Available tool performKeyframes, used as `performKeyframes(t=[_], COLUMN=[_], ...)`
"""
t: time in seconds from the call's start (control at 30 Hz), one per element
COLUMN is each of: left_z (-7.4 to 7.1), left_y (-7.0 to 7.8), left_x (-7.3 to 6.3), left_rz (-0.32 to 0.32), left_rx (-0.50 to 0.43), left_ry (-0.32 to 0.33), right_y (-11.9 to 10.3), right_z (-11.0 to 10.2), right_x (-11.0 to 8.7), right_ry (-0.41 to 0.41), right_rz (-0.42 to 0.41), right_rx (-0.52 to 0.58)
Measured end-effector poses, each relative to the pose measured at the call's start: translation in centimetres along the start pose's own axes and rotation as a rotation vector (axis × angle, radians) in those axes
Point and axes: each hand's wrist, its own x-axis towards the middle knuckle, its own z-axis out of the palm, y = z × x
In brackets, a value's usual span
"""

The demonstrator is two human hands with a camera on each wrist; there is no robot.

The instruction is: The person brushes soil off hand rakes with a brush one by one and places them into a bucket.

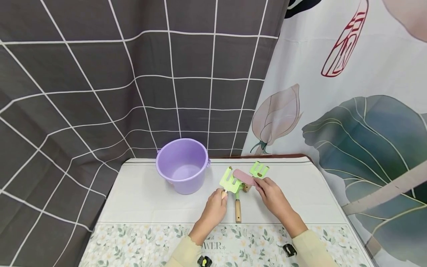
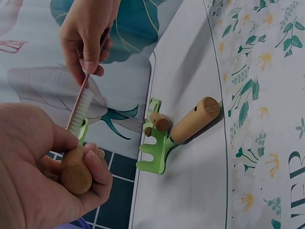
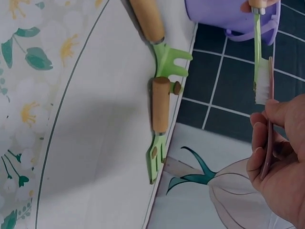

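One green fork [image 1: 230,186], gripped by the left hand [image 1: 214,210] above the table [image 1: 133,202], meets the bristles [image 3: 263,89] of a pink brush [image 1: 243,177] pinched by the right hand [image 1: 273,195]; green rake [image 1: 238,212] and second fork [image 1: 260,171] lie below, purple bucket [image 1: 188,184] at left

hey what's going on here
A person's left hand holds a green garden fork by its wooden handle, and the right hand holds a pink brush with its bristles against the fork's head. A green rake and a second fork, also wooden-handled and with brown spots on it, lie on the table near the hands. A purple bucket stands to the left.
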Motion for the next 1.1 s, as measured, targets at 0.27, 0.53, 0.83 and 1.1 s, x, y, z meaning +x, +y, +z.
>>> performKeyframes(t=[0.27, 0.53, 0.83, 1.1], left_z=[0.1, 0.0, -0.1, -0.1], left_y=[-0.2, -0.1, -0.3, -0.6], left_x=[0.0, -0.1, -0.1, 0.0], left_rz=[-0.002, -0.001, -0.009, -0.008], left_rx=[0.003, -0.005, 0.009, -0.020], left_ry=[-0.007, -0.014, -0.001, -0.026], right_y=[0.4, 0.6, 0.1, -0.7], right_z=[0.0, -0.6, -1.9, -0.5], right_x=[0.2, 0.5, 0.5, -1.0], right_ry=[0.039, 0.037, 0.040, 0.008], right_rz=[-0.016, 0.011, 0.068, -0.007], right_rx=[-0.023, -0.015, 0.049, 0.073])
